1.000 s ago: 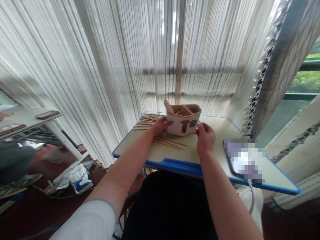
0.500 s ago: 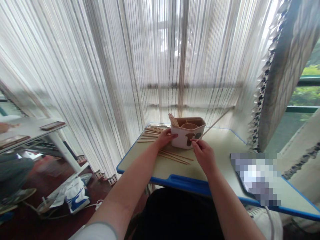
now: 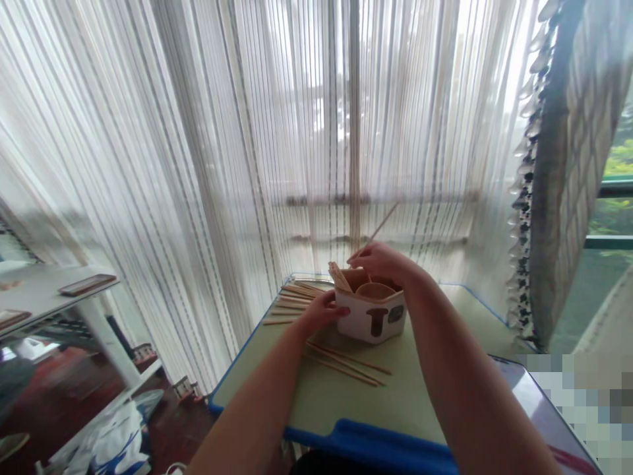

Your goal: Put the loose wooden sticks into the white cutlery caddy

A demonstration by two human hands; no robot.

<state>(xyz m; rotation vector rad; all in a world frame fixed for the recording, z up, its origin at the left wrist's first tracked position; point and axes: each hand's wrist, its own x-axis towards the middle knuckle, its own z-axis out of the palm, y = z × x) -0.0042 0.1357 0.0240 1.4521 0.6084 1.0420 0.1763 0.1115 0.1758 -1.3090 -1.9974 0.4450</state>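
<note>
A white storage box [image 3: 359, 320] with a brown inside and dark printed shapes on its front stands on the small table. My left hand [image 3: 324, 311] holds it by its left side, thumb on the front wall. Several wooden chopsticks [image 3: 339, 277] stand bunched in its left compartment. My right hand [image 3: 378, 260] is above the box's back rim, fingers pinched on a single chopstick [image 3: 384, 221] that slants up to the right. More chopsticks [image 3: 289, 305] lie left of the box, partly behind my left hand. A few loose chopsticks [image 3: 349, 364] lie in front of it.
The pale table [image 3: 366, 412] has a blue rim. A flat dark-edged device [image 3: 537, 402], partly blurred out, lies at its right. Sheer curtains [image 3: 222, 165] hang behind. Another table [image 3: 54, 290] and a white-and-blue bag [image 3: 121, 439] are at the left.
My right hand has moved from in front of the box up over its back rim, carrying the chopstick. My left hand stays on the box. The view has tilted up.
</note>
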